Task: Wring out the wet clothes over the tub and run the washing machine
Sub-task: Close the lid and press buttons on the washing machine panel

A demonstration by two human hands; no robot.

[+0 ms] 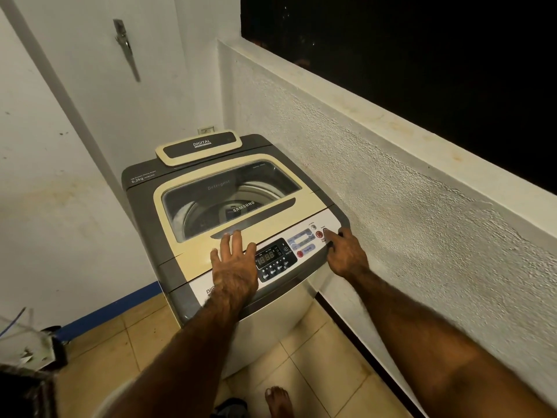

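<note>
A top-loading washing machine [168, 224] stands in the corner with its cream lid [196, 254] closed; the drum shows through the lid's window. My left hand [232, 263] lies flat on the lid's front edge, fingers spread and straight. My right hand [346, 254] is at the right end of the control panel [304, 245], its index finger pressing a button near the panel's top right corner while the other fingers curl. The digital display [266, 255] shows digits. Wet clothes are not in view.
A rough white wall with a ledge and a dark window runs along the right. A white wall stands behind and to the left. The rim of a white tub [120, 399] and my bare foot [278, 401] show at the bottom; clutter sits at bottom left.
</note>
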